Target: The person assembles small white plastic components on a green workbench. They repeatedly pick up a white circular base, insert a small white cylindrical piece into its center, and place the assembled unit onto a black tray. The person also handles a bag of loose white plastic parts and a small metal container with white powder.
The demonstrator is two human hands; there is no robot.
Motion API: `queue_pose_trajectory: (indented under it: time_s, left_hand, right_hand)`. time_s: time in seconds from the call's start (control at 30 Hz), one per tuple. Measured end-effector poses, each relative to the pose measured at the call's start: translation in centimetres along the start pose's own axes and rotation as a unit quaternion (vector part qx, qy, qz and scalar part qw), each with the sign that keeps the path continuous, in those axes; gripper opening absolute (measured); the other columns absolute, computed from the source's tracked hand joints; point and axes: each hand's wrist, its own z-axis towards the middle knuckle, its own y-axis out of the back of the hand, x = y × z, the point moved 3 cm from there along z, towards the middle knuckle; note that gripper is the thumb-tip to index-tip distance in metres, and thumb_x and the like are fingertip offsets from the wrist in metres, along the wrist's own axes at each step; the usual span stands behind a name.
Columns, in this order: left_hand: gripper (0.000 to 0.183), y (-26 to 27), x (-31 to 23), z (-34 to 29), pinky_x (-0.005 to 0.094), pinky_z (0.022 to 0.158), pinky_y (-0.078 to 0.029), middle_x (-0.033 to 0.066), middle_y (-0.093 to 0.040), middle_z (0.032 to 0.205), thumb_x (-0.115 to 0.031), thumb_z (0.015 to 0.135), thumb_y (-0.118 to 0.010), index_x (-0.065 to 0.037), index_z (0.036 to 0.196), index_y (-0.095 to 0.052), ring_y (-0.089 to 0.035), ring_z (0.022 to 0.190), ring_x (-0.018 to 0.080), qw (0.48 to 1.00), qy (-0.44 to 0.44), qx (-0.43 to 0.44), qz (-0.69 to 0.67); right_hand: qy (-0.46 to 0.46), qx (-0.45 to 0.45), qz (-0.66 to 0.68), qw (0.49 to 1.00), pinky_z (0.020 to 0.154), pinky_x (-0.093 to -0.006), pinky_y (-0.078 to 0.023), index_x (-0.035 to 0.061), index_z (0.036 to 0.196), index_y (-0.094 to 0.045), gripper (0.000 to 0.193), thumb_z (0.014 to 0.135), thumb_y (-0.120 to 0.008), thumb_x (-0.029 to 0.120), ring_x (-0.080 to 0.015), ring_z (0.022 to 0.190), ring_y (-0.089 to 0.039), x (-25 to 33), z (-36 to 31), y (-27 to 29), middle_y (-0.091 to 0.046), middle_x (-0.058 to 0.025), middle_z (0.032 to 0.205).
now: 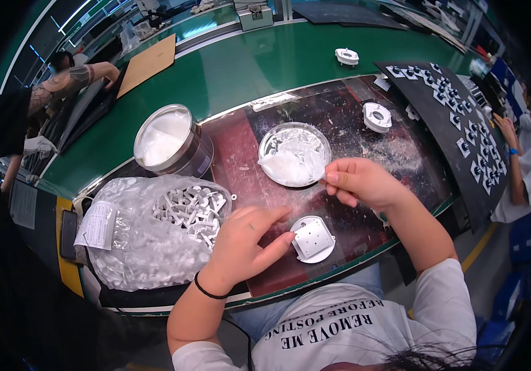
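Left hand point(245, 242) rests on the bench point(241, 68), thumb and forefinger pinching the left edge of a small white square plate point(312, 239) with rounded corners. The plate lies flat on the dark red mat point(241, 167), close to the near bench edge, just right of the left hand and below the right hand. A black band sits on the left wrist.

Right hand point(359, 181) is closed, fingers curled around something thin and pale; what it is cannot be made out. Its fingertips sit at the right rim of a shallow round dish point(294, 154) holding white paste. The right hand is above and slightly right of the plate, not touching it.

Left of the dish: a metal can point(168, 141) of white paste, open. Nearer, left of the left hand: a clear bag point(148, 238) full of small white plastic parts. Far right: a black tray point(457, 123) with rows of small fitted pieces. Two white round parts point(377, 116) lie farther back on the bench. Another person's arm shows at each side.
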Motion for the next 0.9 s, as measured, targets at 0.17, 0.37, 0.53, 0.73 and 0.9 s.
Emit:
queue_pose_trajectory:
  time_s: [0.17,0.37,0.53,0.73,0.9]
  left_hand:
    - [0.080,-0.2,-0.2,-0.3,0.0397,0.081,-0.044,0.0123,-0.061,0.100,-0.034,0.065,-0.080,-0.004,0.129,-0.043,-0.059,0.092,0.0307,0.999,0.016,0.012,-0.025]
    - [0.126,-2.7,-0.3,-1.0,0.0453,0.092,-0.037,0.0177,-0.053,0.118,-0.044,0.054,-0.085,-0.004,0.145,-0.008,-0.051,0.106,0.0364,0.998,-0.005,0.058,0.036]
    - [0.129,-3.4,-0.3,-1.0,0.0457,0.088,-0.038,0.0170,-0.055,0.117,-0.039,0.056,-0.086,-0.006,0.146,0.001,-0.054,0.103,0.0365,0.997,-0.014,0.069,0.033]
    - [0.129,-3.7,-0.1,-1.2,0.0462,0.088,-0.038,0.0160,-0.057,0.115,-0.033,0.058,-0.085,-0.008,0.146,0.006,-0.055,0.102,0.0349,0.997,-0.008,0.079,0.017]
    - [0.121,-3.7,-0.2,-1.2,0.0436,0.091,-0.038,0.0129,-0.058,0.109,-0.029,0.058,-0.084,-0.001,0.145,-0.006,-0.054,0.099,0.0317,0.998,-0.012,0.059,-0.004]
  right_hand:
    - [0.031,0.007,0.005,0.999,0.051,-0.0167,-0.039,-0.0007,0.106,-0.057,0.019,0.092,-0.055,0.013,-0.0044,0.053,-0.048,-0.9,-0.7,-1.9,-0.065,-0.0085,0.091]
    - [0.088,0.003,-0.145,0.986,0.073,-0.0234,-0.050,0.0002,0.111,-0.059,0.023,0.089,-0.060,0.009,-0.0085,0.088,-0.063,-2.4,-1.1,-3.4,-0.068,-0.0071,0.096]
    - [0.141,0.010,-0.228,0.963,0.073,-0.0252,-0.051,0.0030,0.109,-0.060,0.023,0.087,-0.061,0.009,-0.0102,0.084,-0.064,-3.3,-1.0,-3.4,-0.069,-0.0076,0.093]
    - [0.155,0.007,-0.266,0.951,0.068,-0.0266,-0.051,0.0036,0.107,-0.061,0.022,0.086,-0.062,0.010,-0.0123,0.079,-0.066,-3.5,-0.9,-3.4,-0.069,-0.0090,0.089]
    - [0.166,0.009,-0.282,0.945,0.068,-0.0276,-0.051,0.0038,0.106,-0.061,0.021,0.086,-0.062,0.011,-0.0141,0.079,-0.066,-3.5,-1.0,-3.2,-0.069,-0.0096,0.088]
